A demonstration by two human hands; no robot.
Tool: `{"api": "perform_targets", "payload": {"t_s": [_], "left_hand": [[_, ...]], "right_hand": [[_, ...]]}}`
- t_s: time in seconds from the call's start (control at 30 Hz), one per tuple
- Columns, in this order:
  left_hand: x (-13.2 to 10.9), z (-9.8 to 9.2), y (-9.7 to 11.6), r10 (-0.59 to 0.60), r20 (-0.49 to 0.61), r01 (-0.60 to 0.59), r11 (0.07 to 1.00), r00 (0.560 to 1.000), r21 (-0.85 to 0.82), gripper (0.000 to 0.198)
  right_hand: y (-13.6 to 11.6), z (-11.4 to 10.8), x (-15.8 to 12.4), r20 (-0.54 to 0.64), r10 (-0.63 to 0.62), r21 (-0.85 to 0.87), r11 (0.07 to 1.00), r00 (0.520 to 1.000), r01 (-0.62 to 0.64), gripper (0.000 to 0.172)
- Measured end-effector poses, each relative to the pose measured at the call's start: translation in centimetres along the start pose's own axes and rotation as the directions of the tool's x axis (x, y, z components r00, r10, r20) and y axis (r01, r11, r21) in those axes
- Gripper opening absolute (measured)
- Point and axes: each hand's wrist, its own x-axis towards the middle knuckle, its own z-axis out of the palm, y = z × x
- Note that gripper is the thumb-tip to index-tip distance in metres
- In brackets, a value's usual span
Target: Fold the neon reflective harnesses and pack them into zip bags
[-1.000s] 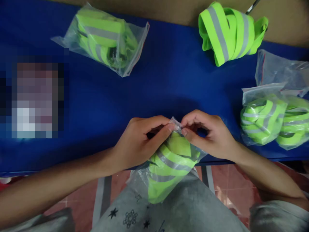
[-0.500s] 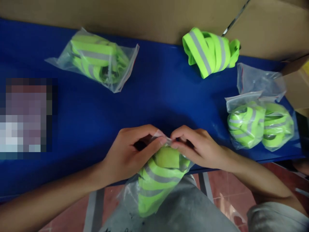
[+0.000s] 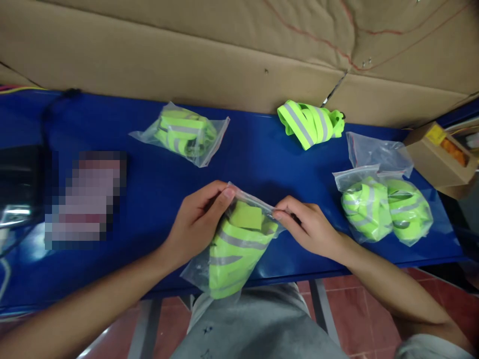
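Between my hands hangs a clear zip bag, its top edge stretched nearly straight. Inside it is a folded neon-yellow reflective strap with grey stripes. My left hand pinches the bag's upper left corner between thumb and fingers. At the other end of the zip edge, my right hand has its thumb and forefinger closed on the upper right corner. The bag is tilted and hangs at the table's front edge, over my lap.
On the blue table lie a bagged strap, a loose strap, two more bagged straps and an empty clear bag. A cardboard box stands right, a black device left. Cardboard walls the back.
My hands have moved apart along the bag's zip edge, which now shows stretched between them. The camera view has shifted, showing more of the cardboard wall and the table's left side.
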Motion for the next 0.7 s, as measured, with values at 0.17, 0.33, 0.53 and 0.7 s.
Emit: {"api": "perform_targets", "payload": {"t_s": [0.17,0.33,0.53,0.7], "left_hand": [[0.7,0.1,-1.0,0.038,0.064,-0.027,0.985,0.997,-0.169,0.047],[0.3,-0.4,-1.2,0.273,-0.034,-0.274,0.961,0.962,-0.042,0.045],[-0.1,-0.6,-1.3,0.528,-0.057,-0.505,0.834,0.847,0.22,0.05],[0.0,-0.2,-2.0,0.504,-0.05,-0.478,0.842,0.862,0.248,0.052]], "right_hand": [[0.8,0.2,0.0,-0.035,0.24,0.167,0.959,0.97,-0.231,0.022],[1.9,-0.5,0.8,-0.255,0.479,0.472,0.819,0.84,-0.324,0.037],[2.7,-1.0,2.3,-0.375,0.558,0.709,0.687,0.74,-0.158,0.044],[3.3,1.2,4.1,-0.257,0.603,0.816,0.554,0.756,-0.165,0.043]]}}
